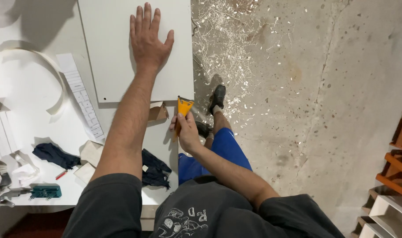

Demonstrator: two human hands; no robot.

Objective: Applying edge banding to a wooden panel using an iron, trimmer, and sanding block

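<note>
My left hand [148, 35] lies flat, fingers spread, on a white rectangular panel [108, 53] on the white workbench [29, 114]. At the panel's near right corner my right hand [186, 130] grips a yellow scraper [183, 107], blade end pointing up against the panel's edge. A small brown cardboard piece [157, 111] lies just left of the scraper.
On the bench: a curved white edge-banding strip [51, 66], a long paper strip [82, 97], dark cloths [55, 155], a red pencil [61, 175], a teal tool [45, 191]. Concrete floor [306, 88] strewn with white shavings to the right; wooden shelving [397, 176] at the far right.
</note>
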